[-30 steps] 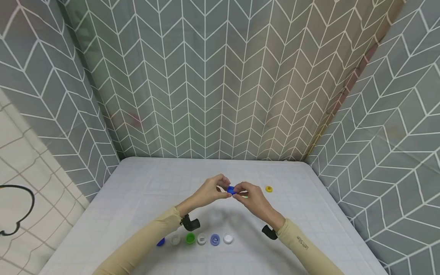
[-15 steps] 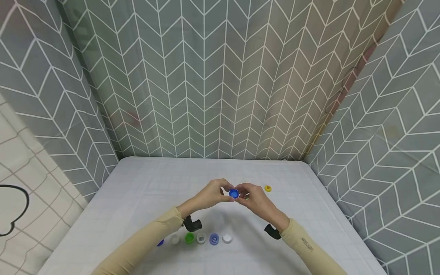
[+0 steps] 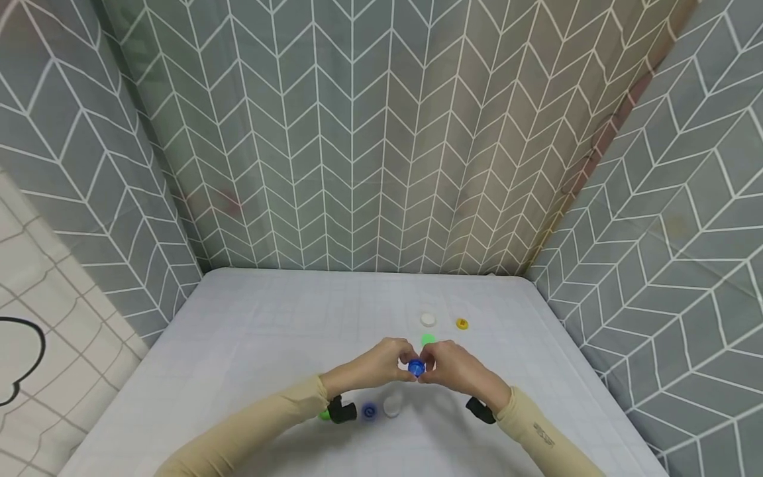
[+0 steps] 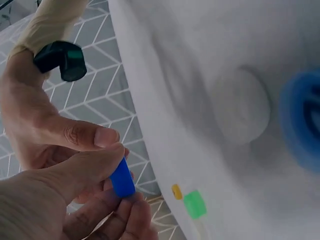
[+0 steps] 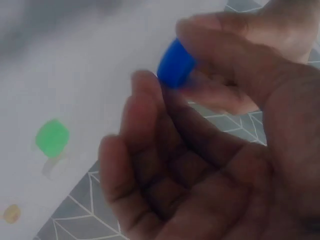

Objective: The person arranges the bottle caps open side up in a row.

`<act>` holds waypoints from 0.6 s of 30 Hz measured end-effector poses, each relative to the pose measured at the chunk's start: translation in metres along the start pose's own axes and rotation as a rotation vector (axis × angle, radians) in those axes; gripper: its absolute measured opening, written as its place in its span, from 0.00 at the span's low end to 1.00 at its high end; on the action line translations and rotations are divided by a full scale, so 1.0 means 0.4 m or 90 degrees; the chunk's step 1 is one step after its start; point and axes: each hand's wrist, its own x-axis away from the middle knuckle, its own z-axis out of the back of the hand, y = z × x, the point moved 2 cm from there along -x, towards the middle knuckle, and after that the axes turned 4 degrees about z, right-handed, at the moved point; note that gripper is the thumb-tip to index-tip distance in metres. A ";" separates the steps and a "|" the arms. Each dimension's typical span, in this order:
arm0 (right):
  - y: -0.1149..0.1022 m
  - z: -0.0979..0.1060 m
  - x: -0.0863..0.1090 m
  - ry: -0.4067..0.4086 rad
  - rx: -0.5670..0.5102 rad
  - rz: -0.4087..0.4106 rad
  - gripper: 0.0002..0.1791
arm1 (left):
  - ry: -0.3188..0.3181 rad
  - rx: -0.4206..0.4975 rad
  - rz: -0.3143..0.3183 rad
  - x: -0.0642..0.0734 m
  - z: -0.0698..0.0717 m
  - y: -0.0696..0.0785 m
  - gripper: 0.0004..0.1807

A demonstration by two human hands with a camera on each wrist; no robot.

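Between both hands is a small blue bottle cap (image 3: pixel 416 368), raised over the table with its round face toward the head camera. My left hand (image 3: pixel 374 363) pinches its left side between thumb and fingers. From the other side, the right hand (image 3: pixel 457 368) pinches it with thumb and index finger. The left wrist view shows the blue cap (image 4: pixel 122 179) edge-on, the left thumb against it and fingers beneath. In the right wrist view the cap (image 5: pixel 176 65) sits at the fingertips, partly covered by the thumb.
Beyond the hands lie a white cap (image 3: pixel 428 319), a yellow cap (image 3: pixel 462 324) and a green cap (image 3: pixel 428 339). Nearer the body, a row includes a blue cap (image 3: pixel 369 411), a white cap (image 3: pixel 392 406) and a green cap (image 3: pixel 324 415) half hidden by the left wrist.
Both hands have come nearer the body and slightly right with the blue cap. The white and green caps beyond them now show, while the left arm covers more of the near row.
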 end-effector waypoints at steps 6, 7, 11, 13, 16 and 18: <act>0.007 -0.023 0.017 -0.054 0.038 -0.014 0.10 | -0.016 -0.108 0.008 0.007 -0.036 0.017 0.13; 0.008 -0.028 0.018 -0.059 0.036 -0.010 0.10 | -0.023 -0.118 0.013 0.009 -0.041 0.018 0.13; 0.013 -0.048 0.023 -0.068 0.038 0.013 0.10 | -0.046 -0.154 0.021 0.013 -0.059 0.017 0.14; 0.014 -0.054 0.025 -0.067 0.045 0.024 0.10 | -0.052 -0.166 0.025 0.014 -0.068 0.014 0.15; 0.014 -0.062 0.027 -0.073 0.046 0.029 0.10 | -0.057 -0.184 0.032 0.016 -0.078 0.012 0.16; 0.012 -0.067 0.028 -0.083 0.045 0.031 0.11 | -0.066 -0.195 0.040 0.017 -0.084 0.013 0.16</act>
